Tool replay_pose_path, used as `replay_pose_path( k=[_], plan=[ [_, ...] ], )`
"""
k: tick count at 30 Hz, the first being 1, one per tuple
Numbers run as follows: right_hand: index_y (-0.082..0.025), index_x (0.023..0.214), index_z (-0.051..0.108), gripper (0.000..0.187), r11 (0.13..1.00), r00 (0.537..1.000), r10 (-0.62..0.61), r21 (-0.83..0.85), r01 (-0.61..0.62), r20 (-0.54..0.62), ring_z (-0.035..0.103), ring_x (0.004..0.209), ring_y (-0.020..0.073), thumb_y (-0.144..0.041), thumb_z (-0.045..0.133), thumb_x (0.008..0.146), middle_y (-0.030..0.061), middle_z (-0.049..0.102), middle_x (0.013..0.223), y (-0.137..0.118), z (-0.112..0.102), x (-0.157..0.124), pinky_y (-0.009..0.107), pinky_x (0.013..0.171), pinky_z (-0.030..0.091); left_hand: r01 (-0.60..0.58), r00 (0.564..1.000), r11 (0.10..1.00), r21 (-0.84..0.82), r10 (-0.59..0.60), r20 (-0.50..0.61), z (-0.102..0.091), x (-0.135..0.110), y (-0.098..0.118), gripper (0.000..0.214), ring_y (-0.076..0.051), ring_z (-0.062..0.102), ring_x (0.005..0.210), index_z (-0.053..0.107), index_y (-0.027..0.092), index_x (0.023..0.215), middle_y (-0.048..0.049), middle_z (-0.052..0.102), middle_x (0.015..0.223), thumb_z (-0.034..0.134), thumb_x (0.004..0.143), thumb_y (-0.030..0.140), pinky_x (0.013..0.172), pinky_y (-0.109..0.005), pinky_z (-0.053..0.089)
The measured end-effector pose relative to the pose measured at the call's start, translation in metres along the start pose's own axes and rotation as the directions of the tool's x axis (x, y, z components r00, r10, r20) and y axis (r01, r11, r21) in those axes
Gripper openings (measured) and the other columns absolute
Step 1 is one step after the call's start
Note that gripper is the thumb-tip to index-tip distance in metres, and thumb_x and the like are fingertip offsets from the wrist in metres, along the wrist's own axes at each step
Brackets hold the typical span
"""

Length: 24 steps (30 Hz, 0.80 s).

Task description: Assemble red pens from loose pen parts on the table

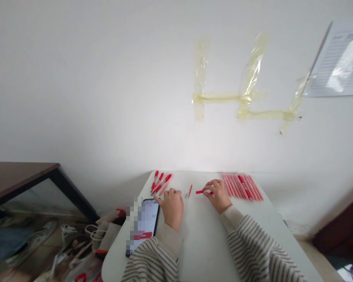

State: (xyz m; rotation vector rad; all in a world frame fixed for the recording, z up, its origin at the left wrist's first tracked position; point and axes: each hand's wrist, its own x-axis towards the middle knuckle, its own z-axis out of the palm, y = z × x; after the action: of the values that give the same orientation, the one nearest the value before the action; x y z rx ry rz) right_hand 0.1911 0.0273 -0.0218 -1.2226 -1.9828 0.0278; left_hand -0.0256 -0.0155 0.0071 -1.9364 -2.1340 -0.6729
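Observation:
My right hand (219, 194) pinches a short red pen part (199, 192) between thumb and fingers, just above the white table. My left hand (173, 205) has one finger stretched out at its left, close to the tips of a loose group of red pens (160, 183) and the top of a phone (145, 219). Its other fingers are bent, and I see nothing held in them. Between my hands lie a thin red refill with an orange end (190, 190) and a tiny greyish piece (186, 195), too small to make out.
Along the right of the white table (202, 243) lies a row of pink pen-like sticks (232, 185), with a red pen (245, 188) across them. A wall with yellowed tape (220, 97) rises behind. Bags and cables (97, 235) crowd the floor at left, beside a dark-topped desk (23, 176).

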Motion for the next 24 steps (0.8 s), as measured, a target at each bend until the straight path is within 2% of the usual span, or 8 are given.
replay_pose_path(
  k=[5, 13, 24],
  plan=[
    [-0.028, 0.096, 0.075, 0.01, 1.0, 1.0, -0.011, -0.03, 0.011, 0.001, 0.052, 0.109, 0.0276, -0.028, 0.067, 0.09, 0.0066, 0.07, 0.105, -0.0016, -0.0016, 0.0004, 0.047, 0.097, 0.043, -0.034, 0.999, 0.998, -0.044, 0.035, 0.014, 0.0033, 0.0002, -0.001, 0.03, -0.025, 0.052, 0.105, 0.076, 0.032, 0.095, -0.0029, 0.069, 0.101, 0.051, 0.087, 0.017, 0.113, -0.072, 0.006],
    [-0.027, 0.096, 0.076, 0.01, 1.0, 1.0, -0.017, -0.015, 0.016, -0.018, 0.051, 0.108, 0.0279, -0.025, 0.069, 0.088, 0.0069, 0.07, 0.104, -0.0015, -0.0002, 0.0002, 0.047, 0.097, 0.043, 0.007, 0.999, 0.996, -0.092, -0.004, 0.04, -0.0003, -0.0023, 0.0023, 0.023, -0.025, 0.054, 0.102, 0.077, 0.032, 0.092, -0.0026, 0.071, 0.096, 0.056, 0.086, 0.023, 0.113, -0.069, 0.011],
    [-0.028, 0.097, 0.076, 0.011, 1.0, 1.0, -0.017, -0.008, 0.017, -0.015, 0.052, 0.108, 0.0282, -0.028, 0.067, 0.09, 0.0078, 0.069, 0.104, -0.0024, -0.0013, -0.0002, 0.049, 0.096, 0.043, 0.018, 0.998, 0.992, -0.122, -0.011, 0.059, -0.0034, -0.0048, 0.006, 0.022, -0.025, 0.055, 0.103, 0.077, 0.031, 0.089, -0.0025, 0.072, 0.096, 0.058, 0.084, 0.023, 0.113, -0.067, 0.012]
  ],
)
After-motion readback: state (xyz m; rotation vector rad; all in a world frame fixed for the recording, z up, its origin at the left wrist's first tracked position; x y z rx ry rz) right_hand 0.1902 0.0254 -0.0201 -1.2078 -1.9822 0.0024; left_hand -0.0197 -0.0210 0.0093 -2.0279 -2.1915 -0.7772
